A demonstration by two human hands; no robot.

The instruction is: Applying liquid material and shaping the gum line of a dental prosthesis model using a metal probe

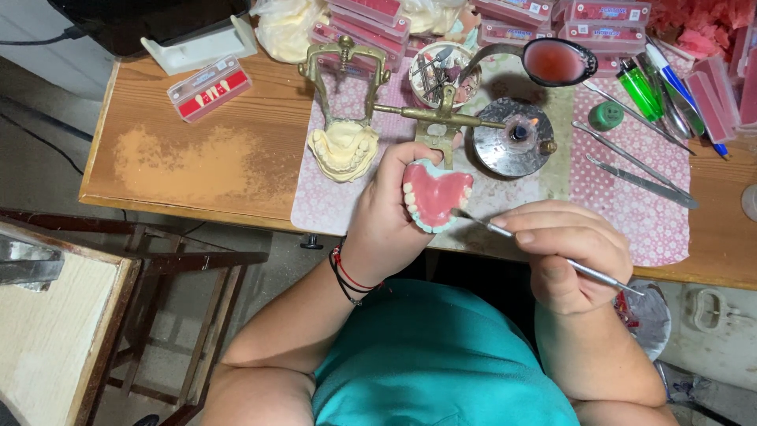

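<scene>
Left hand (386,217) closed around a wax denture model (436,195), pink base, 1 arch of white teeth facing up, held just off the near edge of the wooden table (197,150). Right hand (564,252) pinched shut on a thin metal carving tool (536,248). Tool's long axis runs from lower right up to left; its tip touches the denture's right rim. Right hand lies right of the denture, left hand directly under it.

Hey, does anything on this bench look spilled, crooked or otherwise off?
Yes: a pale, dusty patch is smeared over the bare wooden table left of the pink mat, like spilled powder or worn finish. The left hand holds the denture and the right hand a metal tool.
</scene>
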